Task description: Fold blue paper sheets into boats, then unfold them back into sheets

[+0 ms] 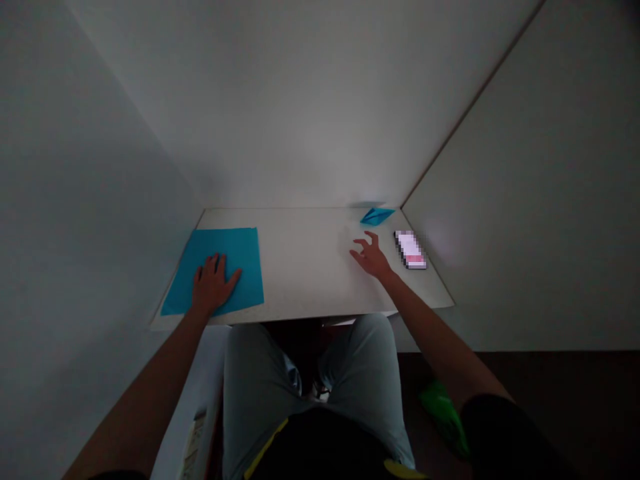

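Note:
A flat sheet of blue paper lies at the left end of the white tabletop. My left hand rests on it, palm down with the fingers spread. Over the right part of the table, my right hand hovers with its fingers apart and curved, holding nothing. Just beyond it, near the back edge, sits a small folded blue paper shape, pointed at its ends. The right hand is apart from that folded piece.
A phone with a lit, blurred screen lies at the table's right side. Walls enclose the white table at the back, left and right. My knees are at its front edge. Something green is low on the right.

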`<state>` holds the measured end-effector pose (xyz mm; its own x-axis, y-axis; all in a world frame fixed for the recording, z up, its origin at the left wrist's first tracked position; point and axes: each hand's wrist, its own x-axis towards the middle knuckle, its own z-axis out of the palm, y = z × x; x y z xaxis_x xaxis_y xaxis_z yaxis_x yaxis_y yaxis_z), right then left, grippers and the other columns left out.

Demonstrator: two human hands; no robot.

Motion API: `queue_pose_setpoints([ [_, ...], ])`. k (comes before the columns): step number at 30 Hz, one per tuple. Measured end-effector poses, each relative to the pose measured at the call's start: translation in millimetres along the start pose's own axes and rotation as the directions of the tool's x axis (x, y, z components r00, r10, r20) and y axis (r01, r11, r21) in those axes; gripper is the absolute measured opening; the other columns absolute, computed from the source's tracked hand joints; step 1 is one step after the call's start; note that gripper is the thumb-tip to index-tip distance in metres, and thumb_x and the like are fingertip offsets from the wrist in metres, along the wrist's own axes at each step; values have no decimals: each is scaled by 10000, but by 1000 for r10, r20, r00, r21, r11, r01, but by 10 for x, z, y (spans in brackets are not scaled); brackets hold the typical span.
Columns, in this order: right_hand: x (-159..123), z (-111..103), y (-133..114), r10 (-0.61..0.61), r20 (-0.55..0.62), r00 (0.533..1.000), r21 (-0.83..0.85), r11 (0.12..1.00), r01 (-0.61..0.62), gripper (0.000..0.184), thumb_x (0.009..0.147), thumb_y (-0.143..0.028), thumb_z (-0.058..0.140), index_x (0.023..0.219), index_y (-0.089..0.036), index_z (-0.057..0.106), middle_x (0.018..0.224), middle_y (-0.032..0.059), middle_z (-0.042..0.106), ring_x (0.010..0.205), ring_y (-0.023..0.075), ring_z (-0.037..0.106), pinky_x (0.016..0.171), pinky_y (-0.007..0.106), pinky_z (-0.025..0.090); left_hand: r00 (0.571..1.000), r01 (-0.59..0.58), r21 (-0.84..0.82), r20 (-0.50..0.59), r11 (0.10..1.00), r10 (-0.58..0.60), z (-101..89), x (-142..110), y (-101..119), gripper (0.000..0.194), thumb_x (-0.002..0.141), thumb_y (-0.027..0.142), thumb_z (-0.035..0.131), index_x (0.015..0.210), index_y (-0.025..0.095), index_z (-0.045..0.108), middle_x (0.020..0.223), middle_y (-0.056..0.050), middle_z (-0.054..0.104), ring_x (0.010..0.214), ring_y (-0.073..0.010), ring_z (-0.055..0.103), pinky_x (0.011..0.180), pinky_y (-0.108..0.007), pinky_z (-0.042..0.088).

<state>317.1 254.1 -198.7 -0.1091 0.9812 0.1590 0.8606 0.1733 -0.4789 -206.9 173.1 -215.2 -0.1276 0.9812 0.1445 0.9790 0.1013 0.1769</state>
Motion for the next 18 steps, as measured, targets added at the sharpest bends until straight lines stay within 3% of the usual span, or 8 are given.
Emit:
queue_pose_setpoints([
  [2, 344, -19, 79, 75, -29, 997, -68, 995, -77, 465, 1021, -465, 631, 1422, -229, 650, 1772, 196, 231, 899, 214, 773, 970, 483, 649, 1000, 1, -3, 0, 1000, -1, 1, -12, 6, 882, 1029, 616, 347, 1683, 26, 391, 1777, -237, 337, 1677, -384, 264, 1356, -578, 200],
  [4, 609, 6, 125, 121, -33, 992, -114, 986, -124, 487, 1012, -415, 637, 1444, -192, 638, 1779, 222, 229, 1034, 270, 773, 1045, 498, 616, 1000, 1, -3, 7, 1000, -1, -4, -22, 13, 877, 1026, 604, 346, 1685, 27, 385, 1779, -235, 334, 1680, -381, 256, 1357, -578, 196],
  [6, 761, 67, 132, 157, -65, 985, -130, 978, -165, 495, 992, -378, 647, 1444, -176, 633, 1760, 224, 300, 1239, 335, 708, 1088, 505, 589, 1000, 7, 4, 15, 1000, -7, -15, -26, 23, 866, 1022, 591, 352, 1694, 44, 375, 1787, -220, 325, 1684, -371, 248, 1361, -574, 193],
  [8, 795, 147, 105, 199, -102, 975, -121, 970, -210, 476, 1001, -344, 599, 1446, -177, 628, 1717, 218, 398, 1325, 364, 644, 1075, 517, 586, 1000, 20, 17, 21, 1000, -20, -31, -27, 41, 857, 1017, 582, 364, 1698, 61, 375, 1792, -204, 321, 1687, -360, 246, 1367, -561, 188],
  [11, 666, 263, 33, 213, -141, 967, -101, 968, -228, 482, 1032, -295, 466, 1473, -163, 608, 1653, 231, 480, 1285, 368, 647, 1017, 523, 593, 999, 36, 34, 26, 999, -37, -62, -33, 83, 847, 1014, 573, 377, 1696, 71, 384, 1790, -201, 329, 1688, -352, 250, 1369, -552, 195],
  [16, 150, 392, -107, -20, -142, 990, -1, 1000, 20, 548, 1021, -319, 438, 1536, -175, 561, 1581, 227, 532, 1376, 359, 582, 1086, 535, 546, 999, 38, 53, 31, 998, -40, -123, -54, 124, 827, 1027, 555, 404, 1694, 68, 383, 1787, -205, 334, 1681, -355, 263, 1368, -549, 191],
  [18, -89, 423, -186, -58, -137, 989, 108, 992, 73, 533, 1045, -371, 429, 1537, -210, 557, 1553, 208, 540, 1297, 314, 628, 1110, 514, 533, 999, 41, 47, 34, 998, -42, -154, -53, 144, 811, 1039, 536, 410, 1687, 50, 388, 1784, -214, 336, 1679, -360, 254, 1369, -551, 178],
])
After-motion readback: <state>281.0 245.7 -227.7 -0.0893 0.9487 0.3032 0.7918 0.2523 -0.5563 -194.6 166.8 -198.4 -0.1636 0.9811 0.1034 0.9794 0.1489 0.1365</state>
